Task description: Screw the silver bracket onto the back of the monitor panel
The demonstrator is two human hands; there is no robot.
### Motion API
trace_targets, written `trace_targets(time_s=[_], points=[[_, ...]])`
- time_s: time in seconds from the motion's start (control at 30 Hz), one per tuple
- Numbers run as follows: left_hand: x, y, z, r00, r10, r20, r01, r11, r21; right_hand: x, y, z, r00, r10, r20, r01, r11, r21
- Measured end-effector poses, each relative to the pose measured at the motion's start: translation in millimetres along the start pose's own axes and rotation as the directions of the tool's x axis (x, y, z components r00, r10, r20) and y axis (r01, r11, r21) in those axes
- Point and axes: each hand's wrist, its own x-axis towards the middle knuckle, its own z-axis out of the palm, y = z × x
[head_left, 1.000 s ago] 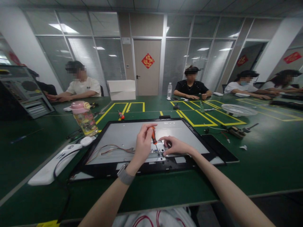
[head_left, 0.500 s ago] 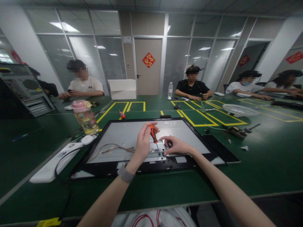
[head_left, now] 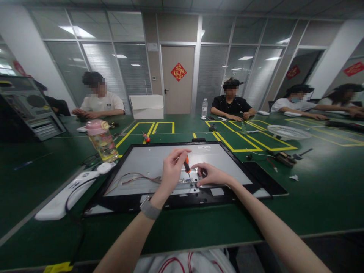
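My left hand [head_left: 172,168] is closed round the top of an orange-and-black screwdriver [head_left: 187,165]. The screwdriver stands nearly upright, its shaft running down to a small circuit board [head_left: 186,181] on the back of a flat display panel [head_left: 142,159]. Beside the shaft, my right hand [head_left: 209,174] curves with thumb and forefinger apart, its thumb tip low by the board. Nothing shows between those fingers; its inner fingers are partly hidden. Thin coloured wires [head_left: 136,175] run left from the board across the metal back. The screwdriver's tip is too small to make out clearly.
Left of the panel are a white power strip [head_left: 66,197] and a pink-lidded bottle [head_left: 101,140]. A dark flat slab [head_left: 264,178] lies against its right side. A white basket [head_left: 288,132] is farther right. Several people sit across the green table [head_left: 321,197].
My left hand has shifted its fingers over the screwdriver's handle and covers more of its top. The right hand and the panel keep their places.
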Motion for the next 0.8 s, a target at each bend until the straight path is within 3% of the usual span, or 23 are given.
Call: trace_targets(time_s=[0.13,0.23,0.43,0.63,0.8], points=[[-2.0,2.9,0.2,0.996,-0.030,0.089,0.037,0.996,-0.082,0.1,-0.8,0.1,1.000,0.001,0.001,-0.001,1.000,0.006],[-2.9,6.3,1.2,0.993,-0.019,0.115,0.022,0.999,-0.027,-0.1,-2.0,-0.4,1.000,-0.012,0.005,0.012,1.000,0.002],[-2.9,4.4,1.0,0.996,0.090,-0.017,-0.086,0.985,0.152,-0.4,-2.3,-0.7,1.000,-0.013,0.008,0.013,1.000,0.002],[-6.0,3.5,1.6,0.995,0.097,-0.020,-0.094,0.987,0.130,0.1,-0.1,-0.4,1.000,-0.002,0.003,0.002,1.000,-0.001],[-6.2,2.5,2.5,0.986,0.147,-0.077,-0.129,0.970,0.207,0.7,0.9,0.0,1.000,-0.017,0.007,0.017,1.000,-0.007]])
